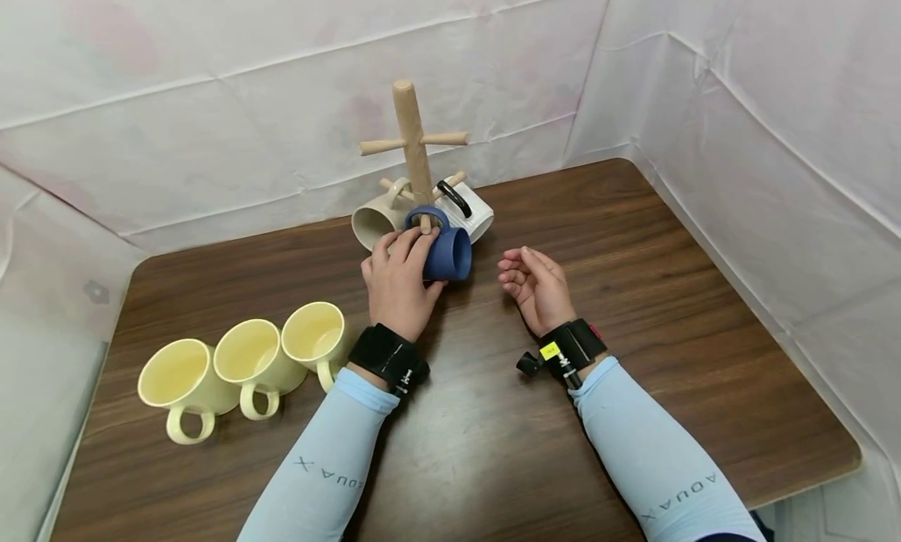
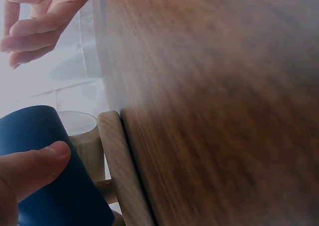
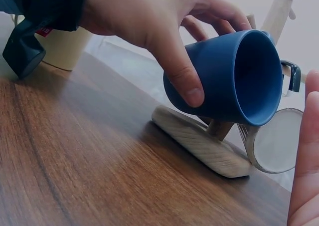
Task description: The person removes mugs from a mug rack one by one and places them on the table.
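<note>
My left hand [image 1: 400,288] grips a blue mug [image 1: 450,254] around its body, thumb below and fingers over the top. The mug lies sideways with its mouth to the right; in the head view its handle loops around a front peg of the wooden mug tree [image 1: 415,147]. In the right wrist view the blue mug [image 3: 227,79] is above the wooden base [image 3: 202,141], apart from the table. My right hand [image 1: 538,289] hovers to the right of the mug, fingers loosely bent, holding nothing. Behind hang a beige mug [image 1: 373,221] and a white mug with a black handle [image 1: 479,217].
Three pale yellow mugs, a left one [image 1: 186,378], a middle one [image 1: 256,358] and a right one [image 1: 315,335], stand upright in a row at the left on the brown table [image 1: 479,448]. Two upper pegs of the tree carry no mug. White sheeting [image 1: 281,96] encloses the back and sides.
</note>
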### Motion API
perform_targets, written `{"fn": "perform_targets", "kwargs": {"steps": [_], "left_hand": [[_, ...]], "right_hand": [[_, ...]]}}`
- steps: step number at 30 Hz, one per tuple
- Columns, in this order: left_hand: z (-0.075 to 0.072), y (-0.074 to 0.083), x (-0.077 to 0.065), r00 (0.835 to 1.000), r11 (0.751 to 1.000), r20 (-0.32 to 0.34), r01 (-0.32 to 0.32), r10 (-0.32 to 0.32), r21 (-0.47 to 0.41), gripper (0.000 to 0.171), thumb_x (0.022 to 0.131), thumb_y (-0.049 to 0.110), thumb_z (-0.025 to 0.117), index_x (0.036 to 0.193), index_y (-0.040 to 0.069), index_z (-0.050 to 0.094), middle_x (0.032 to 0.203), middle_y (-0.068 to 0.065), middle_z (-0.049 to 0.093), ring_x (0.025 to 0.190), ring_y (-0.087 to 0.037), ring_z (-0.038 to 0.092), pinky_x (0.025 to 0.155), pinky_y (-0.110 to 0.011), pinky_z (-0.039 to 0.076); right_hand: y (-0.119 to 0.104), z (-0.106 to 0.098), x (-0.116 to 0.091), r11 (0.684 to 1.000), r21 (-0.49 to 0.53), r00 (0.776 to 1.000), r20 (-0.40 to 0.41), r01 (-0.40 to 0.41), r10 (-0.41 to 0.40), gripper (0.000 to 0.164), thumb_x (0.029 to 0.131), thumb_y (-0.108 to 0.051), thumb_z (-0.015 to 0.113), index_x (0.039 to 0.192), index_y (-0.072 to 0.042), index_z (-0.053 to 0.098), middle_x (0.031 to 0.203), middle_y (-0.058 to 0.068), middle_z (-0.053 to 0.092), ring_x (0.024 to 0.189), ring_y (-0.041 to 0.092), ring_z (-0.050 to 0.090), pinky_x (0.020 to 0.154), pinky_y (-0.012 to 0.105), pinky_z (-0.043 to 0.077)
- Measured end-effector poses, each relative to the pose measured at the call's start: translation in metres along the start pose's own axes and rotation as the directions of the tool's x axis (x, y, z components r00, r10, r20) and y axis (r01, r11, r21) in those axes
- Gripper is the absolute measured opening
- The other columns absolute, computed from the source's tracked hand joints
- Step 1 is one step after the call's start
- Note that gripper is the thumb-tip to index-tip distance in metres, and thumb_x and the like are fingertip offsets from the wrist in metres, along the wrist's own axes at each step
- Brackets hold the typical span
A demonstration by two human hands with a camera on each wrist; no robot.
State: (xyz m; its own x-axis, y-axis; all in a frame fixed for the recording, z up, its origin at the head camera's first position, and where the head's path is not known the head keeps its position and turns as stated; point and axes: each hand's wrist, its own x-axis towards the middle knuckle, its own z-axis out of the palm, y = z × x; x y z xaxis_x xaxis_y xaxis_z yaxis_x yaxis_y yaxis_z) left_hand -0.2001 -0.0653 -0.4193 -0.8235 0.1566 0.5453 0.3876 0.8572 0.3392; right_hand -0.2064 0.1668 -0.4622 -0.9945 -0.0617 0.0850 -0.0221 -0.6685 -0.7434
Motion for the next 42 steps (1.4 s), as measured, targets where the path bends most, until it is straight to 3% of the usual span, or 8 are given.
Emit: {"fn": "perform_targets", "kwargs": {"steps": [11, 22, 27, 30, 33, 36, 38, 42], "left_hand": [[-0.008, -0.012, -0.007, 0.997, 0.992, -0.015, -0.081, 0.080, -0.092, 0.084, 0.079, 0.014, 0.102, 0.153, 0.013, 0.064, 0.151, -0.015, 0.063, 0.142, -0.042, 0.050, 0.122, -0.055, 0.039], [-0.024, -0.002, -0.021, 0.993, 0.985, -0.016, -0.120, 0.119, -0.125, 0.085, 0.082, 0.013, 0.100, 0.157, 0.012, 0.060, 0.155, -0.013, 0.060, 0.147, -0.038, 0.046, 0.124, -0.048, 0.039], [-0.038, 0.001, -0.030, 0.991, 0.969, -0.039, -0.132, 0.126, -0.211, 0.087, 0.078, 0.011, 0.102, 0.155, 0.009, 0.060, 0.155, -0.013, 0.060, 0.144, -0.040, 0.048, 0.123, -0.051, 0.037], [-0.048, 0.005, -0.036, 0.991, 0.941, -0.049, -0.133, 0.124, -0.311, 0.090, 0.076, 0.011, 0.104, 0.154, 0.009, 0.060, 0.153, -0.012, 0.061, 0.141, -0.039, 0.050, 0.121, -0.052, 0.038], [-0.058, 0.012, -0.042, 0.991, 0.879, -0.029, -0.129, 0.131, -0.459, 0.094, 0.073, 0.010, 0.105, 0.155, 0.008, 0.058, 0.153, -0.012, 0.061, 0.139, -0.035, 0.052, 0.111, -0.048, 0.049], [-0.071, 0.015, -0.049, 0.987, 0.767, 0.033, -0.101, 0.158, -0.634, 0.098, 0.072, 0.004, 0.104, 0.157, 0.008, 0.055, 0.153, -0.011, 0.059, 0.138, -0.029, 0.054, 0.098, -0.043, 0.060], [-0.079, 0.016, -0.053, 0.978, 0.660, 0.091, -0.056, 0.186, -0.749, 0.099, 0.073, -0.002, 0.102, 0.158, 0.008, 0.054, 0.155, -0.009, 0.057, 0.139, -0.027, 0.056, 0.093, -0.041, 0.064], [-0.092, 0.011, -0.059, 0.937, 0.407, 0.209, 0.082, 0.278, -0.910, 0.094, 0.079, -0.001, 0.099, 0.160, 0.006, 0.051, 0.155, -0.011, 0.057, 0.138, -0.031, 0.057, 0.104, -0.040, 0.059]], "right_hand": [[0.004, 0.008, -0.001, 1.000, -0.012, 1.000, 0.023, -0.012, 0.012, 0.038, 0.119, -0.016, 0.047, 0.101, -0.008, 0.079, 0.092, 0.006, 0.077, 0.074, 0.013, 0.072, 0.069, 0.021, 0.060], [0.003, 0.010, -0.001, 1.000, -0.026, 1.000, 0.028, 0.000, 0.000, 0.037, 0.119, -0.014, 0.047, 0.101, -0.007, 0.079, 0.091, 0.006, 0.077, 0.075, 0.012, 0.072, 0.069, 0.021, 0.060], [0.003, 0.008, -0.003, 0.999, -0.036, 0.998, 0.058, 0.012, -0.010, 0.034, 0.118, -0.014, 0.050, 0.101, -0.007, 0.079, 0.092, 0.006, 0.077, 0.075, 0.012, 0.072, 0.068, 0.021, 0.060], [0.002, 0.008, -0.003, 0.998, -0.064, 0.995, 0.099, 0.029, -0.022, 0.032, 0.117, -0.012, 0.051, 0.102, -0.008, 0.079, 0.093, 0.006, 0.078, 0.076, 0.012, 0.072, 0.068, 0.021, 0.059], [-0.003, 0.010, -0.004, 0.994, -0.091, 0.982, 0.186, 0.058, -0.040, 0.028, 0.117, -0.013, 0.054, 0.106, -0.008, 0.079, 0.096, 0.007, 0.079, 0.080, 0.013, 0.074, 0.069, 0.022, 0.060], [-0.011, 0.023, -0.006, 0.984, -0.149, 0.952, 0.301, 0.099, -0.051, 0.024, 0.116, -0.016, 0.057, 0.113, -0.009, 0.079, 0.103, 0.008, 0.079, 0.087, 0.015, 0.076, 0.074, 0.025, 0.063], [-0.020, 0.034, -0.008, 0.968, -0.208, 0.924, 0.379, 0.138, -0.051, 0.024, 0.116, -0.019, 0.058, 0.120, -0.009, 0.079, 0.111, 0.009, 0.079, 0.094, 0.016, 0.076, 0.078, 0.027, 0.064], [-0.040, 0.062, -0.015, 0.920, -0.323, 0.851, 0.525, 0.224, -0.023, 0.033, 0.115, -0.034, 0.060, 0.135, -0.012, 0.075, 0.124, 0.008, 0.074, 0.099, 0.018, 0.069, 0.076, 0.025, 0.058]]}}
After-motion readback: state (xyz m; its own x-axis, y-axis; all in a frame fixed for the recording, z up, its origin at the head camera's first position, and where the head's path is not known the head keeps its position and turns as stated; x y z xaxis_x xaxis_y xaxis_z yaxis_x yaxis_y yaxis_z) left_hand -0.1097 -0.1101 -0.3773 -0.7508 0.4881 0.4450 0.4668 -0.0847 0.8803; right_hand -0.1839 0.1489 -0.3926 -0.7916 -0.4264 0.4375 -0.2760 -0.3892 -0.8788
